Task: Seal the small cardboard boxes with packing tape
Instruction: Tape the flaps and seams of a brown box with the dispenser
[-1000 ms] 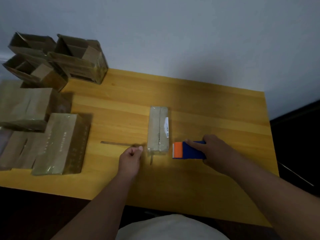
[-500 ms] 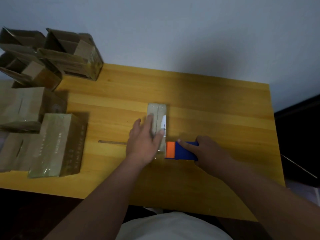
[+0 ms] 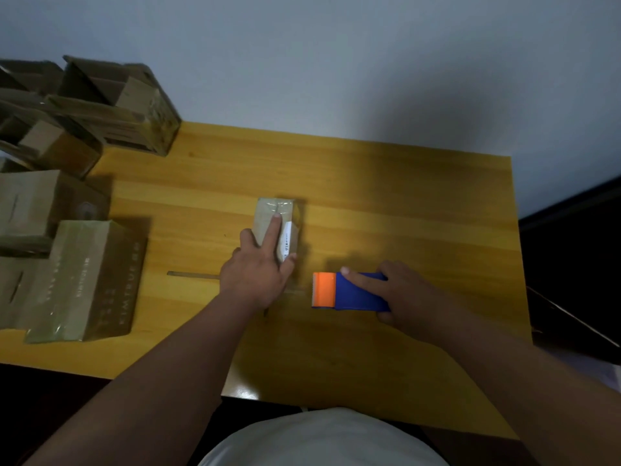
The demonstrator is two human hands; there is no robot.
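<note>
Box (image 3: 265,216) under flat left hand (image 3: 260,274), index finger extended

Two bare forearms in view, no sleeves visible up to the frame edge. Left hand (image 3: 258,275) and right hand (image 3: 408,297): no gloves, no rings, no watch or wristband. Nails look short; one pale nail tip shows on the right index finger (image 3: 356,278). Torso at bottom centre wears a plain white or off-white top (image 3: 322,438), rounded shape, no print or logo visible. Lighting is dim, so fabric detail can't be made out.
</note>
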